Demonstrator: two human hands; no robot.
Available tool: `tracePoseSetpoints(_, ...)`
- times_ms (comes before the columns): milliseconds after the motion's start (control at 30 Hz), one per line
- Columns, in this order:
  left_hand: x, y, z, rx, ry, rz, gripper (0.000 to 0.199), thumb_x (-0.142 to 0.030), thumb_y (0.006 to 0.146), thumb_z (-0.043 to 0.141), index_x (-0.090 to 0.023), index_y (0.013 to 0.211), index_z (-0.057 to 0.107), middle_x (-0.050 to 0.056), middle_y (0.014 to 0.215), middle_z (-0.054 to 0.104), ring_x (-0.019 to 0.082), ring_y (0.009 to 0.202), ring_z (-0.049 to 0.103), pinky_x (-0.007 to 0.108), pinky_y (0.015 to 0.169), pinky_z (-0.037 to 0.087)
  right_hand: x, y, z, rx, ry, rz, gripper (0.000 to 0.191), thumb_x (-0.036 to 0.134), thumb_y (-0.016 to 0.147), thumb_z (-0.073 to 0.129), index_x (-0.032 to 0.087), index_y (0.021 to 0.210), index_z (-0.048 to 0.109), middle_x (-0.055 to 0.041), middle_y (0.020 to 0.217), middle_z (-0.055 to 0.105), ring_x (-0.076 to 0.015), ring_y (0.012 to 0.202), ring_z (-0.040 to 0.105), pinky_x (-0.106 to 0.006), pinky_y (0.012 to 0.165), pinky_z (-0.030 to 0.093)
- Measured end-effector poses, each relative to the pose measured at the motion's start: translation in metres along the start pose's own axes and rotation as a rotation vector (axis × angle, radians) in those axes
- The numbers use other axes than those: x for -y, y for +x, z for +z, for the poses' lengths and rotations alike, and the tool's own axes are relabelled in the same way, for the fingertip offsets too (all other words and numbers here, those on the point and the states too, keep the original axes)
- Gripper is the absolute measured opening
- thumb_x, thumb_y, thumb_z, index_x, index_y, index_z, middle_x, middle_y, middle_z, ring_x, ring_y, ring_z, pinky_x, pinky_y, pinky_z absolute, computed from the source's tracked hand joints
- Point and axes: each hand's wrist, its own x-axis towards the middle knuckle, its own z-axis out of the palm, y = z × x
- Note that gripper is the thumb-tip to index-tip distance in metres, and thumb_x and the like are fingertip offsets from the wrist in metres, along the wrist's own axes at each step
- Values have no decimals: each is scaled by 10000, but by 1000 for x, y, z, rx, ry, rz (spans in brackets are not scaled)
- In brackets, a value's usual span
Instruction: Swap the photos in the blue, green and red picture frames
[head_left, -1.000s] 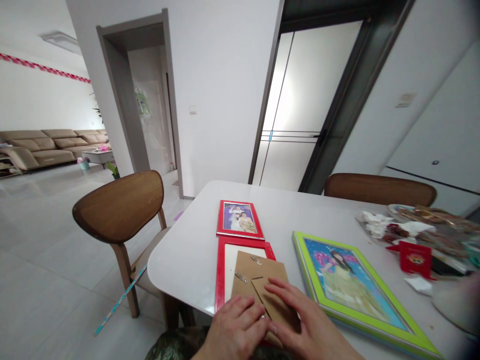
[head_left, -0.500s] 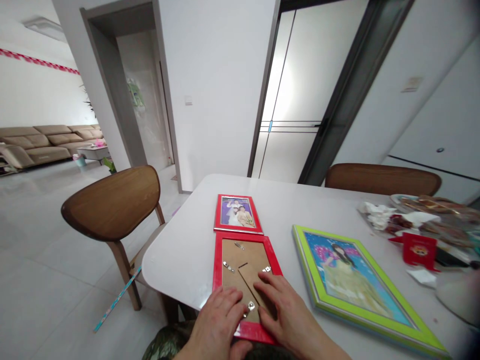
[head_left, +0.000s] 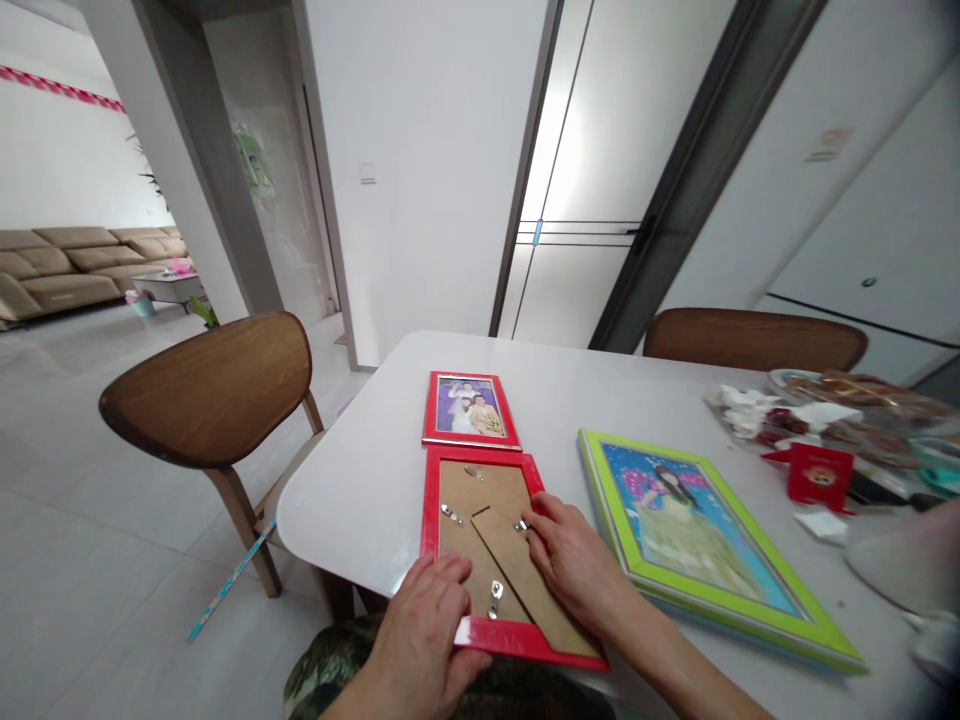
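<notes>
A red picture frame (head_left: 433, 500) lies face down at the table's near edge, its brown backing board (head_left: 469, 545) up, with a stand flap (head_left: 517, 590) and several small metal clips. My left hand (head_left: 431, 620) grips its lower left corner, fingers over the left edge and thumb by the bottom edge. On the right side, my right hand (head_left: 574, 550) has its fingers curled at the right metal clip (head_left: 522, 525). The bottom clip (head_left: 495, 598) stands uncovered. Just beyond lies a second red frame (head_left: 471, 441), face up, with a wedding photo (head_left: 470, 407).
A lime-green framed portrait (head_left: 600, 490) lies to the right on the white table (head_left: 360, 490). Behind it are a red packet (head_left: 820, 476), crumpled tissues (head_left: 739, 410) and plastic-wrapped items. Wooden chairs stand at the left (head_left: 217, 390) and far right (head_left: 750, 338).
My right hand has moved up and right to the right clip, uncovering the stand flap. My left hand has shifted slightly left, off the bottom clip, which now points more upright. The view has tilted slightly.
</notes>
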Motion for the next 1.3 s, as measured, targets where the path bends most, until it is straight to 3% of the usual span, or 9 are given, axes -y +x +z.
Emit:
tracePoseSetpoints(133,-2,-2,-1,-7,-46,-28,278,-247,656,642,-140,875,508,133,1187,486,232,1114,421,429,989,285,0,-11,4,-33,54,14,312,276,812,349,145,974,581,-128,1121,469,-219,1002,456,-357,857,390)
tracePoseSetpoints(367,-1,-3,0,-32,-87,-34,282,-210,652,643,-149,888,501,115,1199,475,221,1131,399,429,1002,257,-2,-25,6,-71,20,6,342,257,800,351,104,1008,576,-152,1149,475,-224,1046,442,-371,895,371)
tracePoseSetpoints(467,1,-4,0,-28,-97,-24,282,-200,648,644,-151,882,494,113,1195,477,216,1131,397,429,1000,258,13,-32,0,-105,-36,-101,326,276,785,399,164,1044,563,-126,1178,468,-258,1094,386,-437,892,343)
tracePoseSetpoints(600,4,-5,0,-34,-110,-19,271,-190,656,626,-163,888,488,105,1193,478,220,1127,402,455,988,264,40,-42,-12,53,29,-331,279,261,786,425,286,1032,554,-44,1152,502,-224,1070,391,-417,864,347)
tracePoseSetpoints(833,3,-5,-1,-35,-118,-21,308,-195,652,635,-158,920,487,109,1192,477,223,1134,393,458,991,259,46,-47,-19,170,1,-386,326,284,767,453,262,1086,514,-49,1152,504,-245,1058,372,-426,857,308)
tracePoseSetpoints(967,3,-5,-1,-16,-121,-30,327,-171,631,648,-145,919,495,113,1189,480,221,1135,391,443,998,252,49,-34,-16,194,73,-324,224,280,809,407,299,930,594,-27,970,572,-193,914,438,-347,748,347)
tracePoseSetpoints(1100,5,-5,-1,-19,-136,-38,320,-173,628,644,-152,912,499,105,1196,473,218,1140,382,440,1001,242,50,-18,-8,189,125,-234,143,277,766,492,295,760,633,-9,813,570,-169,800,449,-307,662,333)
tracePoseSetpoints(1300,6,-8,-6,-2,-157,-37,272,-200,649,626,-160,888,504,98,1193,478,215,1140,382,436,999,235,50,-22,-15,223,188,-356,184,187,769,446,246,729,616,-22,809,551,-158,805,444,-317,706,337)
